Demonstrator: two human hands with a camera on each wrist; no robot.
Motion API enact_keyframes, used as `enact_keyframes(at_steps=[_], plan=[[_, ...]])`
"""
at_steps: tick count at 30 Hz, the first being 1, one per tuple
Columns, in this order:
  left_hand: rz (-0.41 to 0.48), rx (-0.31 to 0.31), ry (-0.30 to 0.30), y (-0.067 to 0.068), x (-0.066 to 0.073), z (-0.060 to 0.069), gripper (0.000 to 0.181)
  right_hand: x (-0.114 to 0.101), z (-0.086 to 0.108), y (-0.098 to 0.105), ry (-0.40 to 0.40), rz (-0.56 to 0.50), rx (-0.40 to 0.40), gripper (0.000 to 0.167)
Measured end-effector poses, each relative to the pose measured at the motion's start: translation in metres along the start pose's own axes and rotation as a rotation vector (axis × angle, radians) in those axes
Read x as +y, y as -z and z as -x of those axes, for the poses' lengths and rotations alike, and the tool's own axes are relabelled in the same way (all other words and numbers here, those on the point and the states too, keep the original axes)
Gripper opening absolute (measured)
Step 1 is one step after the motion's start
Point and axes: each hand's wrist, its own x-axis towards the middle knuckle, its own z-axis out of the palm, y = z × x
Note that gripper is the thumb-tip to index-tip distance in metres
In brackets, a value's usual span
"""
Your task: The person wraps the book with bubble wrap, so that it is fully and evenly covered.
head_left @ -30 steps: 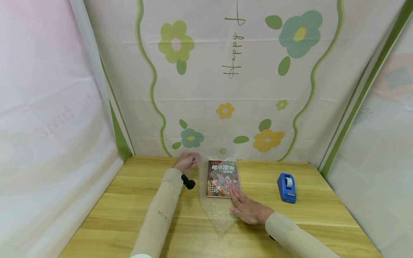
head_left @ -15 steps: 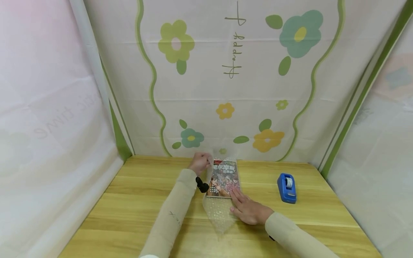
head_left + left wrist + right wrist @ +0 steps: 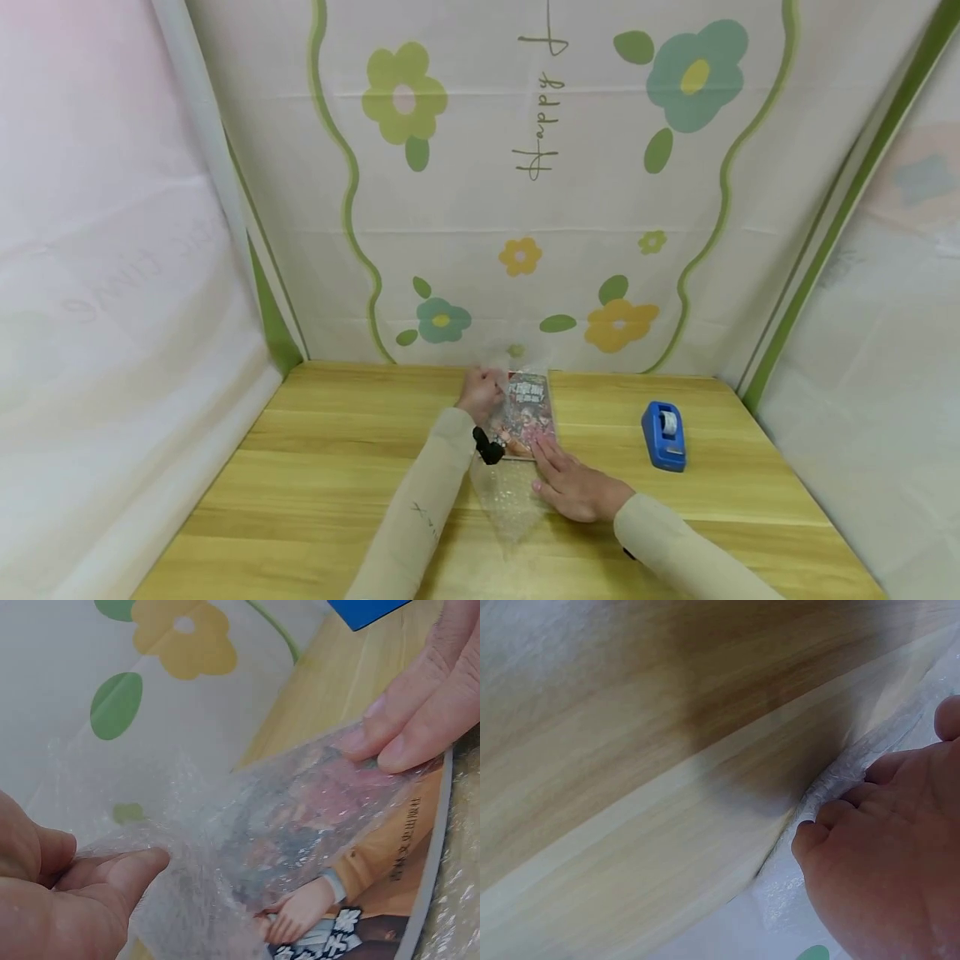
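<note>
A book with an illustrated cover (image 3: 531,410) lies on a sheet of clear bubble wrap (image 3: 510,498), with part of the wrap over its cover. My left hand (image 3: 482,395), at the book's upper left, pinches the wrap's left edge; the left wrist view shows the film (image 3: 180,900) between thumb and fingers. With straight fingers my right hand (image 3: 576,485) presses the wrap onto the lower right of the cover. In the right wrist view, that hand (image 3: 900,840) lies along the wrapped edge (image 3: 840,776); its fingertips are hidden there.
A blue tape dispenser (image 3: 664,437) stands on the wooden table (image 3: 337,467) to the right of the book. Just behind the book hangs a flowered cloth (image 3: 465,208), and further cloth walls close off both sides.
My left hand has moved right, drawing the wrap's left edge over the left part of the cover. The right hand has stayed pressed at the book's lower right.
</note>
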Motion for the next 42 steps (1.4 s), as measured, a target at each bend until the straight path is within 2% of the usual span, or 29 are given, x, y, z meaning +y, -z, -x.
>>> enact_keyframes(at_steps=[5, 9, 12, 15, 18, 21, 25, 27, 29, 32, 34, 36, 40, 42], plan=[[0.014, 0.031, 0.019, -0.002, -0.02, -0.011, 0.028, 0.0, -0.001, 0.001, -0.011, 0.001, -0.003, 0.072], [-0.028, 0.07, 0.028, -0.003, -0.033, -0.015, 0.029, -0.002, -0.001, 0.003, -0.014, -0.013, -0.013, 0.072], [-0.052, 0.084, 0.044, -0.004, -0.037, -0.016, 0.032, -0.003, -0.001, 0.004, -0.015, -0.02, -0.022, 0.072], [-0.121, 0.053, 0.052, -0.007, -0.036, -0.018, 0.035, -0.003, 0.001, 0.006, -0.018, -0.019, -0.025, 0.072], [-0.289, 0.01, 0.028, -0.008, -0.034, -0.02, 0.045, -0.004, 0.002, 0.007, -0.023, -0.013, -0.017, 0.072], [-0.449, -0.055, -0.029, -0.007, -0.033, -0.024, 0.05, -0.004, 0.002, 0.007, -0.03, -0.005, -0.01, 0.071], [-0.628, -0.162, -0.09, 0.001, -0.031, -0.03, 0.053, -0.004, 0.001, 0.004, -0.027, -0.008, -0.005, 0.071], [-0.72, -0.234, -0.1, 0.007, -0.028, -0.031, 0.051, -0.004, 0.0, 0.001, -0.018, -0.01, -0.007, 0.072], [-0.868, -0.331, -0.172, 0.012, -0.022, -0.033, 0.041, -0.004, -0.001, 0.001, -0.013, -0.011, -0.008, 0.072], [-1.178, -0.482, -0.294, 0.019, -0.016, -0.033, 0.024, -0.004, -0.001, 0.002, -0.008, -0.009, -0.013, 0.073], [-1.382, -0.551, -0.375, 0.022, -0.015, -0.032, 0.028, -0.003, -0.001, 0.002, -0.009, -0.01, -0.017, 0.073], [-1.512, -0.595, -0.371, 0.024, -0.017, -0.028, 0.038, -0.004, -0.001, 0.001, -0.015, -0.013, -0.021, 0.073], [-1.582, -0.636, -0.339, 0.023, -0.017, -0.02, 0.049, -0.004, -0.001, 0.004, -0.027, -0.026, -0.027, 0.074], [-1.617, -0.658, -0.379, 0.022, -0.018, -0.015, 0.05, -0.003, 0.0, 0.005, -0.028, -0.046, -0.038, 0.073]])
